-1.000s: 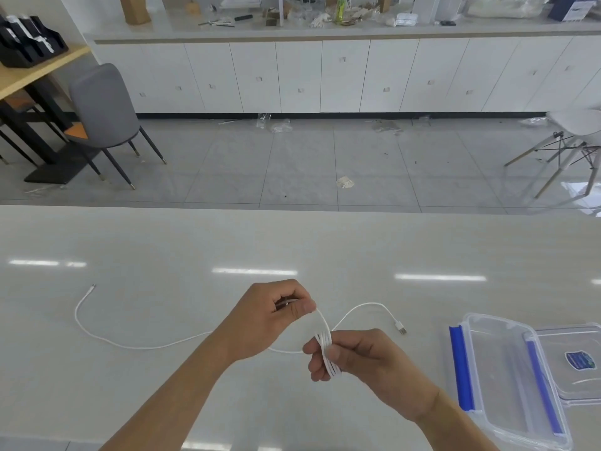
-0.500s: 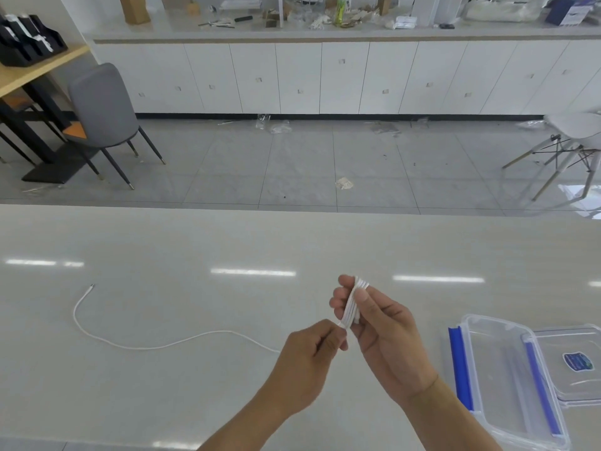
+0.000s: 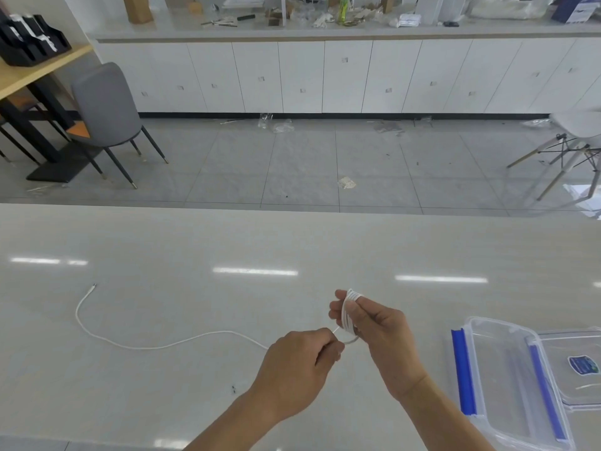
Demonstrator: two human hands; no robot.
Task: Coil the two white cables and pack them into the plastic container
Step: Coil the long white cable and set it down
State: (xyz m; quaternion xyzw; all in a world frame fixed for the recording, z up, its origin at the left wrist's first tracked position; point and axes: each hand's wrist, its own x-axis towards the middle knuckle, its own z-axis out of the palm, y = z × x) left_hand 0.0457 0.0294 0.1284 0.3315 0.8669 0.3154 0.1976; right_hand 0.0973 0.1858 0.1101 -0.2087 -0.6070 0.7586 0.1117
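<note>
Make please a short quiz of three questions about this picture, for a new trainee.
1. True or false: a coiled cable already lies inside the plastic container.
2. Which hand holds the coiled loops of the white cable: (a) left hand or (b) right hand?
3. Fill in: the loose cable on the table lies to the person's ____.

Key: 1 false; 2 b; 3 left.
</note>
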